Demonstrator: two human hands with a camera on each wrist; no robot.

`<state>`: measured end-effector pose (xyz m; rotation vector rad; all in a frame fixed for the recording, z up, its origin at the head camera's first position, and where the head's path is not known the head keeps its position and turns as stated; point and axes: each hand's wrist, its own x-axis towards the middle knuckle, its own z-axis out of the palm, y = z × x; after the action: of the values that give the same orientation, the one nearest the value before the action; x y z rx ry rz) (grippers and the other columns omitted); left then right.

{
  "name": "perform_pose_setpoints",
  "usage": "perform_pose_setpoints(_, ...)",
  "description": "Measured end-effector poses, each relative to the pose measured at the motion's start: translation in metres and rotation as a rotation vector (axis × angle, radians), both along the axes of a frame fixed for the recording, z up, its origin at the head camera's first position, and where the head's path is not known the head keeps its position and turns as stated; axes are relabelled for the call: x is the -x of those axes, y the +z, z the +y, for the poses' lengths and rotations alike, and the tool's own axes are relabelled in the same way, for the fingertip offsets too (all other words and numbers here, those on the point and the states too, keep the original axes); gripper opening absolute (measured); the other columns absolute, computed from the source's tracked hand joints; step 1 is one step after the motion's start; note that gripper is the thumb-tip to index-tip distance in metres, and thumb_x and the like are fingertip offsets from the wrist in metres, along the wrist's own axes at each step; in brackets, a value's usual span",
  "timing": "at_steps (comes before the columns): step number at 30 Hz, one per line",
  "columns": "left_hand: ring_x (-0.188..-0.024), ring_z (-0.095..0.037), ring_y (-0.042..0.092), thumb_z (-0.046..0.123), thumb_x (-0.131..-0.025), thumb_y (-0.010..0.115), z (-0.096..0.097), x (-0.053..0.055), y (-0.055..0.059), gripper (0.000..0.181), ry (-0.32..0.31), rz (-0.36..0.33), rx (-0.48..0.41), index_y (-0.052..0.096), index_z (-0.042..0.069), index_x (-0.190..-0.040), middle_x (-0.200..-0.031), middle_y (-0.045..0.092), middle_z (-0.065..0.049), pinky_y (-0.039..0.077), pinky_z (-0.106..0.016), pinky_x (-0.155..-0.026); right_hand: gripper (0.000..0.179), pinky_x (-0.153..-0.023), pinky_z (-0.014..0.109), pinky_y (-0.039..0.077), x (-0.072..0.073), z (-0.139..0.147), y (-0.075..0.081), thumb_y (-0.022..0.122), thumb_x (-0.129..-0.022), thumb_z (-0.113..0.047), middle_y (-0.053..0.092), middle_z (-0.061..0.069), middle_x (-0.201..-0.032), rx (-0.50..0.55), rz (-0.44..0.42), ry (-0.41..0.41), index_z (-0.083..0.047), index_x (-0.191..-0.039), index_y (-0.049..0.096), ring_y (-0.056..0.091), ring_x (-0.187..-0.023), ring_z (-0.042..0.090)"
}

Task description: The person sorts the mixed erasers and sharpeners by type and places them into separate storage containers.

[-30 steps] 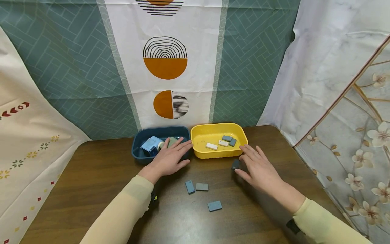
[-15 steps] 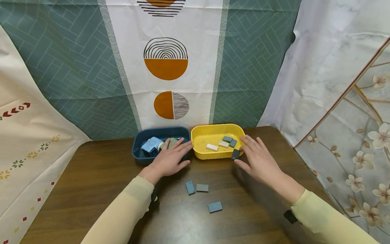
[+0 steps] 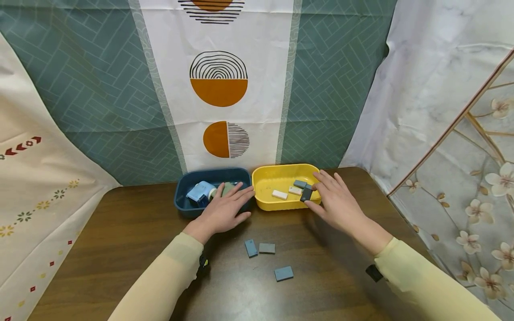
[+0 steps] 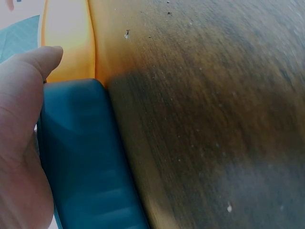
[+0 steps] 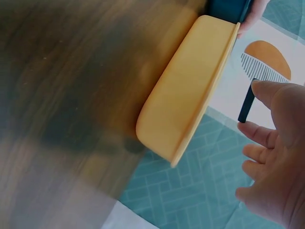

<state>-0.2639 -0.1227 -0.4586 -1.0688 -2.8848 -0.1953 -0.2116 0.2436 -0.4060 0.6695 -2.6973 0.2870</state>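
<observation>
Pinched at its ends between thumb and fingertip of the right hand (image 3: pixel 339 206): a dark tile (image 3: pixel 306 195), held above the near right rim of the yellow tray (image 3: pixel 281 206). On that tray's floor, two white tiles (image 3: pixel 279 195) and two blue-grey tiles (image 3: pixel 300 183) – one partly hidden. Over the blue tray (image 3: pixel 187 213), just beside, the left hand (image 3: pixel 221 214), fingers extended and spread – contact with the rim impossible to tell. Nearer the person, on the brown table (image 3: pixel 100 249), three loose tiles (image 3: pixel 283 273): two close together, one apart.
</observation>
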Motion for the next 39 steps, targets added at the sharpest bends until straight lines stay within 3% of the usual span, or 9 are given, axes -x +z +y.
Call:
perform_pose_setpoints(18,-0.169,-0.027,0.020,0.047,-0.114,0.062,-0.001,0.000,-0.001,0.069,-0.005,-0.007,-0.010,0.039,0.021,-0.174,-0.180,0.030,0.006,0.005,-0.070,-0.132,0.043,-0.133,0.064,0.016,0.033,-0.018,0.004,0.083,-0.102,-0.035,0.048,0.025,-0.166,-0.011,-0.069,-0.047,0.005,-0.118,0.074,0.035,-0.161,0.044)
perform_pose_setpoints(39,-0.169,-0.025,0.018,0.045,-0.113,0.063,0.000,-0.001,0.000,0.069,0.005,-0.017,-0.008,0.039,0.021,-0.174,-0.181,0.030,0.006,0.004,-0.070,-0.132,0.047,-0.134,0.062,0.013,0.069,-0.030,-0.001,0.077,-0.105,-0.039,0.047,0.025,-0.168,-0.054,-0.140,-0.116,0.003,-0.125,0.074,0.032,-0.162,0.042)
